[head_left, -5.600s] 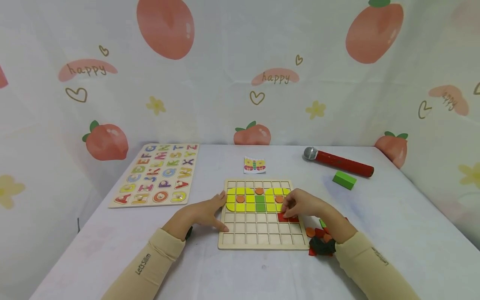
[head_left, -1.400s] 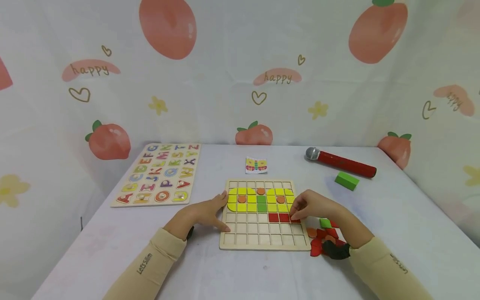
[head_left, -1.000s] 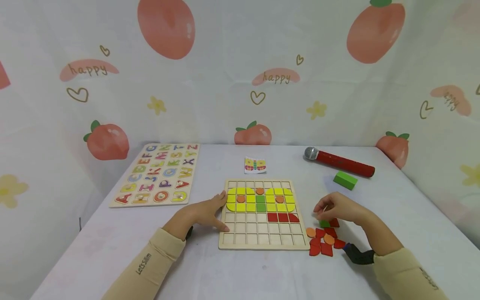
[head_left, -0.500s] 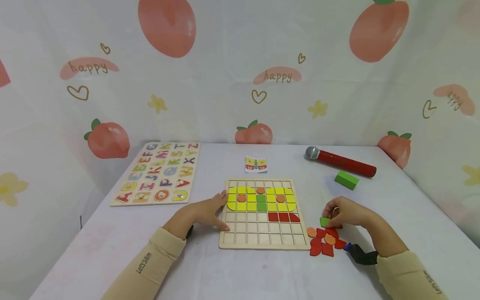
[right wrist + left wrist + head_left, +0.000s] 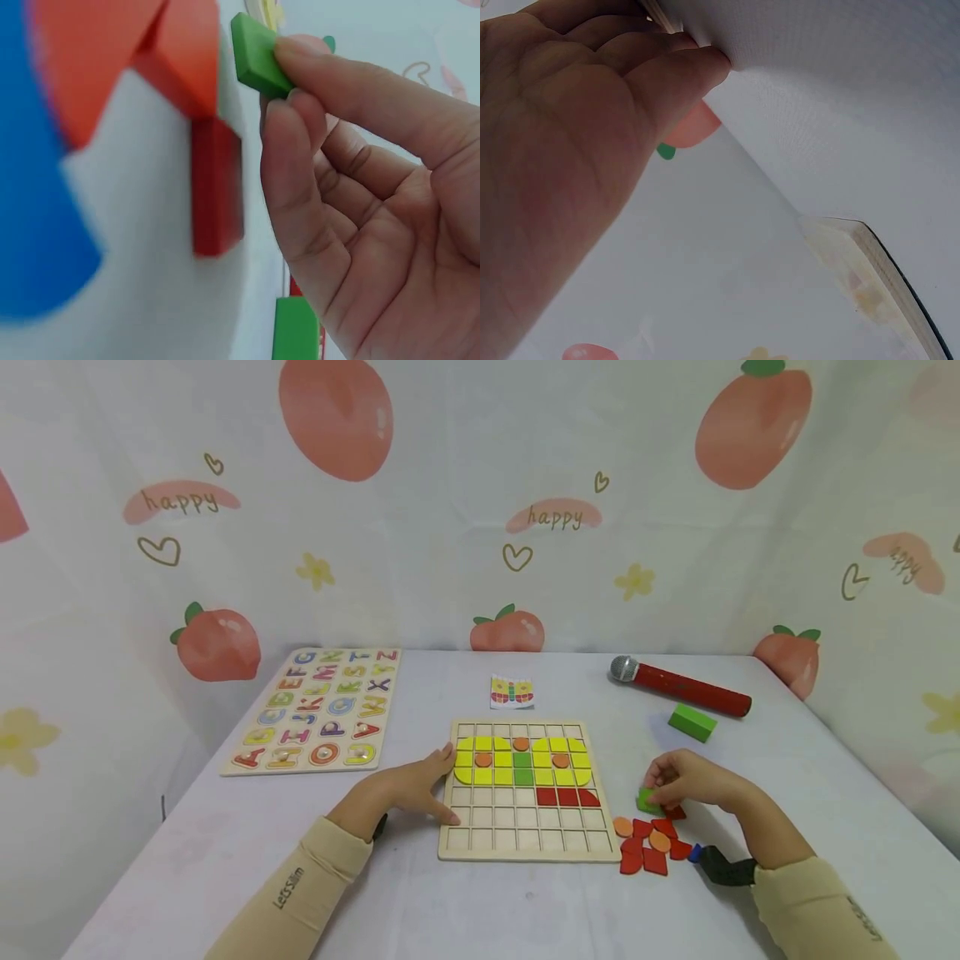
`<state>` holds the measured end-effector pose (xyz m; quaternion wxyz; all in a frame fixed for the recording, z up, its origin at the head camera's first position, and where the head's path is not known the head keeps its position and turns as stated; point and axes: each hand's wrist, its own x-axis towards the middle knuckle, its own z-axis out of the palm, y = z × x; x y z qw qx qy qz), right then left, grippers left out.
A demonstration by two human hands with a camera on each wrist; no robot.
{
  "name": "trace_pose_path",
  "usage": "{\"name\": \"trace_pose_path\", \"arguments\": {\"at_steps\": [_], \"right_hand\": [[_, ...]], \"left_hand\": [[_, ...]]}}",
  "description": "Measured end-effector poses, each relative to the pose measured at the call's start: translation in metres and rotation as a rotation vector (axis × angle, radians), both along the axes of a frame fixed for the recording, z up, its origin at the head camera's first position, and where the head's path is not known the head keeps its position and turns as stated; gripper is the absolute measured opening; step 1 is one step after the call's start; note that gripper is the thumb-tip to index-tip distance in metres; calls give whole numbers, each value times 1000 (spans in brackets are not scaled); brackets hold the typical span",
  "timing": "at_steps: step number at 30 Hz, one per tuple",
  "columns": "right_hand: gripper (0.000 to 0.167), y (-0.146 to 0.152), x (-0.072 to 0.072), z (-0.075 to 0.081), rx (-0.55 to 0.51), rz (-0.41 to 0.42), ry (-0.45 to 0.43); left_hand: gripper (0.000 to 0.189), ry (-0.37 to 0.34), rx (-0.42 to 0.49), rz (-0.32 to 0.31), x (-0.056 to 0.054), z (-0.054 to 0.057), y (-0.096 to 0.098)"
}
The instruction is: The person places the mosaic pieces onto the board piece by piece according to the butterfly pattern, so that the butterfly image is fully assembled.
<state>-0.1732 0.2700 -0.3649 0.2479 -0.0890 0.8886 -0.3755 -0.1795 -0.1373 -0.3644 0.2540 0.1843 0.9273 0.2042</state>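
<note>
The wooden grid board (image 5: 517, 852) bears yellow tiles (image 5: 550, 774) in two wing shapes, orange discs (image 5: 521, 744), green tiles (image 5: 522, 768) and three red tiles (image 5: 567, 797) in a row. My left hand (image 5: 405, 787) lies spread along the board's left edge, thumb at its lower part. Right of the board, my right hand (image 5: 690, 778) pinches a small green square tile (image 5: 259, 56) between thumb and fingers. Just below that hand lies a loose pile of red tiles (image 5: 655, 862) and orange discs (image 5: 660, 841).
A small butterfly pattern card (image 5: 512, 692) lies behind the board. An alphabet puzzle board (image 5: 311, 710) stands to the left. At the back right are a red microphone (image 5: 686, 687) and a green block (image 5: 692, 722).
The red row has grown to three tiles, the rounded one at its right end. My right hand has left the board for the pile and picked a green tile. My left hand stays put.
</note>
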Motion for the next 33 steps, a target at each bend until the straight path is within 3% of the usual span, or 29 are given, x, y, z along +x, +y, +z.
{"name": "trace_pose_path", "arguments": {"at_steps": [16, 25, 33], "right_hand": [[30, -38, -28, 3, -146, -19, 27], [23, -82, -37, 10, -189, 70, -10], [19, -121, -41, 4, -213, 149, -43]], "left_hand": [[108, 7, 5, -1, 1, -1, 0], [108, 6, -6, -5, 0, 0, 0], [108, 5, -19, -4, -1, -1, 1]]}}
